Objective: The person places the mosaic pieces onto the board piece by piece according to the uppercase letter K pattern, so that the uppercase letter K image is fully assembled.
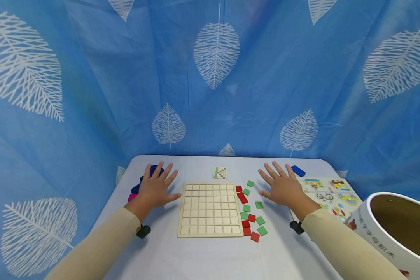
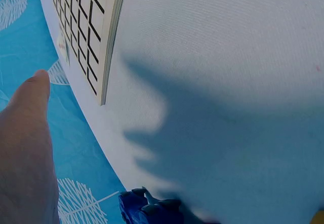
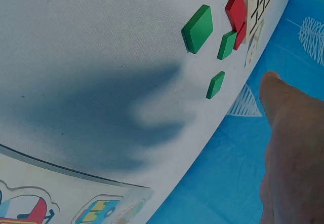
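Note:
Both hands are held over the table with fingers spread, holding nothing. My left hand (image 1: 154, 189) is left of a wooden grid board (image 1: 210, 210), its thumb pointing toward the board's edge. On the far side, my right hand (image 1: 283, 188) hovers right of the loose tiles, casting a shadow on the cloth in the right wrist view. Green tiles (image 3: 198, 29) and red tiles (image 1: 242, 198) lie scattered along the board's right edge, some overlapping. Behind the board lies a small pattern card (image 1: 220, 172) with a grid of red and green squares. The board's cells hold no tiles.
Dark blue objects (image 2: 152, 207) and a pink one (image 1: 132, 197) sit by the left hand. To the right are a picture puzzle board (image 1: 330, 196), a blue block (image 1: 298, 170) and a large white container (image 1: 388, 233). A blue leaf-patterned curtain (image 1: 210, 116) hangs behind the white table.

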A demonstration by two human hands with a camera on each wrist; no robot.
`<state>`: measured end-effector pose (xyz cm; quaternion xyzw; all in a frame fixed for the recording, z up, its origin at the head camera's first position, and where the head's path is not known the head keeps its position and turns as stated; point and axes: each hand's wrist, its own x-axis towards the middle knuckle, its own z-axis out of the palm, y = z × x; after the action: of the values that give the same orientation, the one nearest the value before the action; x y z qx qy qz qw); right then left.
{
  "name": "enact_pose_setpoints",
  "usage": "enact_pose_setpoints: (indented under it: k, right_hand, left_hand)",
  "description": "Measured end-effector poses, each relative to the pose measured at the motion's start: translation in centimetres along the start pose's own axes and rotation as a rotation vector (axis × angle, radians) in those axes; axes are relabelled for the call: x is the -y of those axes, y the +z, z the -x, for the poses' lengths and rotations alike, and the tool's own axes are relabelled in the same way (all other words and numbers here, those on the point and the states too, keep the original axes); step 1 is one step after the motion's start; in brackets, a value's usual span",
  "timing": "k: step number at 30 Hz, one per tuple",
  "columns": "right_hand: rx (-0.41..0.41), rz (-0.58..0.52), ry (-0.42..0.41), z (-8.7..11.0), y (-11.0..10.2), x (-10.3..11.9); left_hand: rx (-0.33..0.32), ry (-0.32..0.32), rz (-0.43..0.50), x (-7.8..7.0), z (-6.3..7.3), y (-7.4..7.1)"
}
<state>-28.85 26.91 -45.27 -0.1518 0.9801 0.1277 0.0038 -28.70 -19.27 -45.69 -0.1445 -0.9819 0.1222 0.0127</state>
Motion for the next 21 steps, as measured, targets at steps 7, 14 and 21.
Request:
enact_pose_setpoints:
  k: [7,14,21]
  right_hand:
    - [-0.004,-0.033,-0.001,-0.7,0.6,-0.3]
    - [0.073,-0.578,0.081,-3.3,3.1,0.3]
    - [0.09,-1.004,0.309,-5.9,6.0,2.8]
  left_hand:
    - [-0.011,0.01,0.002,-0.1,-0.1,0.4]
    - [0.14,0.148,0.467,-2.8,-0.2,3.7]
    - [0.143,0.113,0.766,-3.8,1.0,6.8]
